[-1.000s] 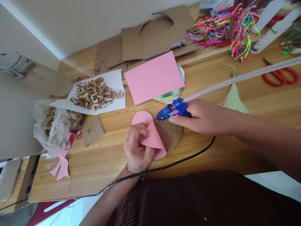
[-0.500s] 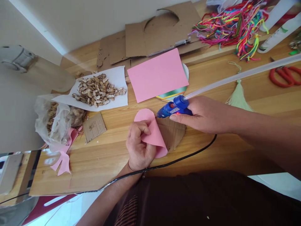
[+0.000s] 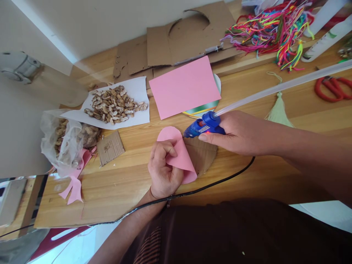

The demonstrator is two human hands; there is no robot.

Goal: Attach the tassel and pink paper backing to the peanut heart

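Observation:
My left hand is closed on a piece of pink paper, which is folded back over a rounded piece of brown cardboard. My right hand grips a blue glue gun with a small red light lit. Its nozzle points left, at the upper edge of the cardboard beside the fold of the paper. A long clear glue stick runs out of the gun's back toward the right edge. The lower part of the gun is hidden behind my right hand.
A black cord crosses the table's front and my left wrist. Beyond lie a pink sheet, shells on white paper, a plastic bag and cardboard. Colourful cords, a pale tassel and red-handled scissors are at the right.
My left hand and the folded pink paper have shifted very slightly to the right. The glue gun stays nearly in place, its nozzle a touch further right.

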